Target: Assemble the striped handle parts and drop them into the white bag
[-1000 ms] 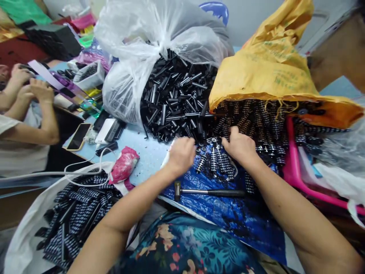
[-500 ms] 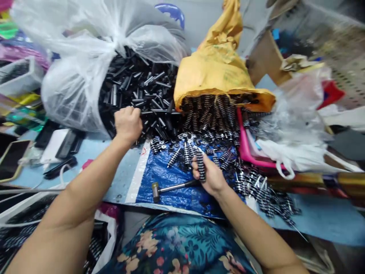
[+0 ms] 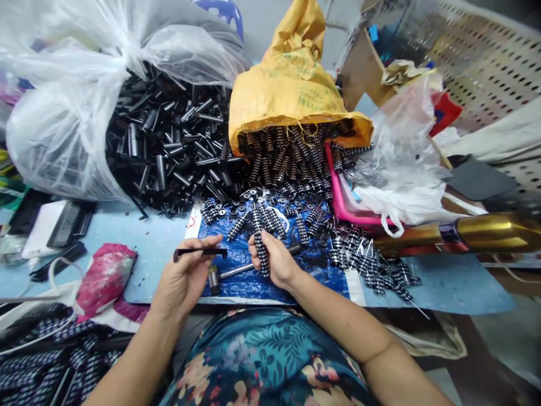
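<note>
My left hand (image 3: 180, 282) holds a slim black plastic piece (image 3: 200, 251) lengthwise between thumb and fingers, over the near edge of the blue sheet (image 3: 240, 290). A short way to its right, my right hand (image 3: 279, 262) is closed around a black cylinder with rows of silver dots (image 3: 262, 256), kept nearly upright. Both pieces are apart from each other. Below the hands lies a hammer (image 3: 214, 281) with a metal shaft; its dark grip passes partly behind my right hand. Several similar dotted cylinders (image 3: 276, 220) and small black discs (image 3: 222, 212) lie just beyond.
A clear plastic bag (image 3: 63, 135) spills black tubular pieces (image 3: 169, 152) at the back left. Dotted cylinders come out of a yellow sack (image 3: 291, 101). More, with metal rods, are heaped right (image 3: 367, 259). A pink bundle (image 3: 105, 276) sits at the left front edge.
My left hand has come back from the heap of black pieces with one in its fingers. My right hand still grips the dotted cylinder. The whole view has shifted to the right.
</note>
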`<state>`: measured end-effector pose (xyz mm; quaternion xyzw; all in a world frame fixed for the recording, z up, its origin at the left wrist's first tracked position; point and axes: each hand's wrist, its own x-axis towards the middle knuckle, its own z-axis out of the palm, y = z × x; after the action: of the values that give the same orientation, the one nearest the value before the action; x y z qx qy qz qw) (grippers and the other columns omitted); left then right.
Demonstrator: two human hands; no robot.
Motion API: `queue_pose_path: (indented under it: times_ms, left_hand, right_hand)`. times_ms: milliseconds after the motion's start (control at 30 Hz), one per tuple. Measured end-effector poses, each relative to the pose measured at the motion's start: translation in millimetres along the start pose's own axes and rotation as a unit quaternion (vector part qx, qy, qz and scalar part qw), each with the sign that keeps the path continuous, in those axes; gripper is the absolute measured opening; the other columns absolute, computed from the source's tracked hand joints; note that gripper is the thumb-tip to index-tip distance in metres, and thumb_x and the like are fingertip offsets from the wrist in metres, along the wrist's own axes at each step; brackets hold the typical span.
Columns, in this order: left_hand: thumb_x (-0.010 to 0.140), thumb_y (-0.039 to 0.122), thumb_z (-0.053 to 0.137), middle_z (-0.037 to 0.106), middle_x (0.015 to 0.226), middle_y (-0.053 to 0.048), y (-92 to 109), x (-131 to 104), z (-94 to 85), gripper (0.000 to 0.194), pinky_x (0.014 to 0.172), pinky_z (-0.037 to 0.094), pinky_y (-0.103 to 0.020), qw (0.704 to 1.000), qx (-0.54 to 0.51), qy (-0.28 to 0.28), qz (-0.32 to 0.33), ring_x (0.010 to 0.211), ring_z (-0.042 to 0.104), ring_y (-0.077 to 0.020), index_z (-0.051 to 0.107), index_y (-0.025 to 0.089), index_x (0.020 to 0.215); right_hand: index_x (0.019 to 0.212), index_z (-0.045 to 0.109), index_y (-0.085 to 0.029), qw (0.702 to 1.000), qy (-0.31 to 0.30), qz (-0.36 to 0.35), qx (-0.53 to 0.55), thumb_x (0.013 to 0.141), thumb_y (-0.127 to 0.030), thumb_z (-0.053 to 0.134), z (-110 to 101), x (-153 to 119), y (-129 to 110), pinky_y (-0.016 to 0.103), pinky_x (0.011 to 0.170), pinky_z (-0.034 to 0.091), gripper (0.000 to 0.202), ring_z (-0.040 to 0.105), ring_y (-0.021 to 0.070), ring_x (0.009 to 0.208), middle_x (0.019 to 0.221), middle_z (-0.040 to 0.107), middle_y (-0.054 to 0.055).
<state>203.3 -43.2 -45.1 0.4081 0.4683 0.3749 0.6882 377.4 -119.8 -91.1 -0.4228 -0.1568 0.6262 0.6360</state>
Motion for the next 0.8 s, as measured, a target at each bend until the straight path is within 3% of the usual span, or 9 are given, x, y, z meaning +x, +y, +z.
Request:
queue_pose_path:
  times_ms: [100,200,333,400,500,567,667,733,800]
  left_hand:
    - [0.081,0.031,0.063,0.056,0.067,0.003,-7.0,-7.6,7.8,0.019,0.061,0.051,-0.029,0.997,-0.044,-0.035,-0.055,0.061,0.059,-0.0135,0.049,0.021,0.09]
    - [0.089,0.04,0.062,0.055,0.065,0.007,-16.4,-9.8,14.8,0.024,0.043,0.031,-0.02,0.999,0.031,-0.032,-0.003,0.041,0.038,-0.0063,0.048,0.022,0.095]
    - [0.085,0.043,0.069,0.062,0.074,0.001,-32.9,-11.6,35.7,0.028,0.051,0.04,-0.022,0.972,0.205,-0.057,0.1,0.053,0.05,-0.009,0.059,0.018,0.092]
    - [0.076,0.039,0.076,0.066,0.08,-0.001,-38.0,-12.5,49.4,0.028,0.064,0.047,-0.025,0.958,0.244,-0.077,0.129,0.068,0.058,-0.0132,0.065,0.018,0.091]
    - [0.073,0.036,0.076,0.063,0.075,0.0,-37.7,-13.4,60.4,0.025,0.066,0.045,-0.026,0.96,0.231,-0.106,0.118,0.069,0.055,-0.014,0.067,0.017,0.087]
    - [0.075,0.037,0.075,0.058,0.07,0.0,-33.0,-15.2,57.2,0.024,0.061,0.041,-0.025,0.969,0.205,-0.109,0.083,0.064,0.049,-0.0122,0.066,0.016,0.083]
    - [0.076,0.04,0.076,0.056,0.071,0.0,-24.9,-20.9,43.2,0.029,0.06,0.039,-0.025,0.977,0.176,-0.117,0.036,0.064,0.046,-0.0115,0.064,0.015,0.082]
    - [0.075,0.041,0.078,0.055,0.071,0.0,-22.8,-25.2,33.8,0.031,0.06,0.038,-0.025,0.975,0.175,-0.133,0.027,0.065,0.046,-0.0114,0.064,0.014,0.082]
    - [0.079,0.048,0.075,0.054,0.069,0.0,-24.1,-29.0,26.7,0.035,0.058,0.037,-0.024,0.976,0.167,-0.138,0.021,0.061,0.045,-0.0106,0.063,0.015,0.084]
  right_hand:
    - [0.097,0.061,-0.016,1.0,-0.013,-0.021,-0.01,0.081,-0.082,0.072,1.4,-7.1,4.1,0.018,0.039,0.032,0.069,0.038,0.0101,0.042,0.062,0.049,-0.004]
    - [0.105,0.062,-0.017,0.999,-0.013,-0.042,-0.005,0.086,-0.081,0.068,-1.1,-11.8,-0.1,0.018,0.038,0.03,0.067,0.035,0.0097,0.04,0.06,0.047,-0.005]
    - [0.094,0.065,-0.019,0.994,0.055,-0.095,0.018,0.083,-0.078,0.072,1.4,-10.4,-2.1,0.024,0.048,0.045,0.061,0.052,0.0154,0.055,0.071,0.056,0.0]
    - [0.09,0.066,-0.019,0.99,0.072,-0.119,0.004,0.085,-0.077,0.07,5.4,-9.8,-0.5,0.031,0.069,0.056,0.058,0.062,0.0226,0.078,0.086,0.064,0.005]
    - [0.11,0.067,-0.02,0.983,0.03,-0.155,-0.092,0.096,-0.074,0.06,4.5,-14.9,-1.4,0.042,0.101,0.05,0.056,0.058,0.0297,0.114,0.116,0.064,0.009]
    - [0.137,0.057,-0.023,0.952,-0.017,-0.214,-0.218,0.095,-0.074,0.063,-4.3,-20.9,-5.9,0.047,0.113,0.04,0.066,0.043,0.0322,0.135,0.141,0.051,0.01]
    - [0.158,0.032,-0.029,0.837,-0.102,-0.332,-0.423,0.082,-0.071,0.083,-21.6,-27.2,-13.2,0.057,0.119,0.031,0.1,0.023,0.0378,0.146,0.159,0.026,0.01]
    - [0.161,0.025,-0.032,0.77,-0.16,-0.385,-0.484,0.089,-0.056,0.084,-27.9,-29.0,-14.6,0.059,0.12,0.03,0.096,0.027,0.0378,0.144,0.159,0.026,0.01]
    - [0.162,0.022,-0.032,0.742,-0.184,-0.415,-0.494,0.095,-0.044,0.08,-28.1,-30.6,-12.5,0.057,0.119,0.034,0.09,0.035,0.0364,0.141,0.157,0.03,0.011]
